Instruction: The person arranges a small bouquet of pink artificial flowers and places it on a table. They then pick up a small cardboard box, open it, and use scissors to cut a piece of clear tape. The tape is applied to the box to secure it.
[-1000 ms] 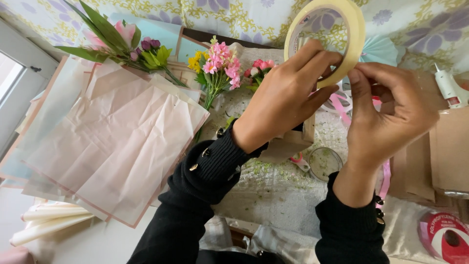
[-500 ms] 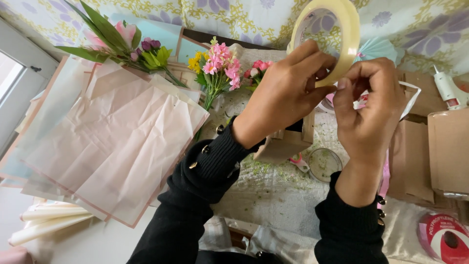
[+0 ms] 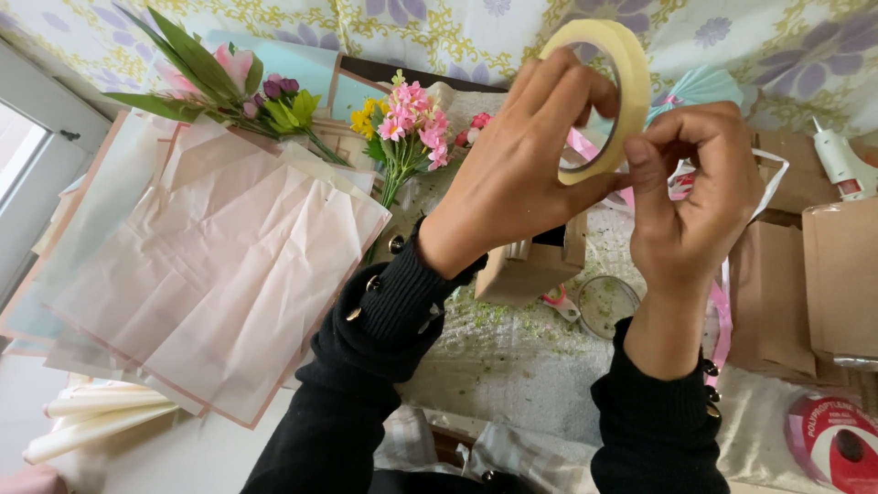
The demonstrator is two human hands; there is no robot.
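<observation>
My left hand (image 3: 530, 169) grips a cream roll of tape (image 3: 615, 84), fingers through its core, raised above the table. My right hand (image 3: 695, 197) is up against the roll's lower right edge, thumb and fingertips pressed on the tape's surface. Below the hands stands a small brown cardboard box (image 3: 535, 265). Both arms wear black sleeves with buttons.
Pale pink wrapping sheets (image 3: 219, 274) lie at the left. Pink and yellow flowers (image 3: 402, 128) and a leafy bunch (image 3: 229, 87) lie behind them. Brown cardboard (image 3: 837, 274), a glue gun (image 3: 840, 165), pink ribbon (image 3: 722, 320), a round clear lid (image 3: 608, 305) and a red ribbon spool (image 3: 837, 448) sit at the right.
My right hand has moved left and closed in on the tape roll's edge. The left hand has kept the roll raised, almost still.
</observation>
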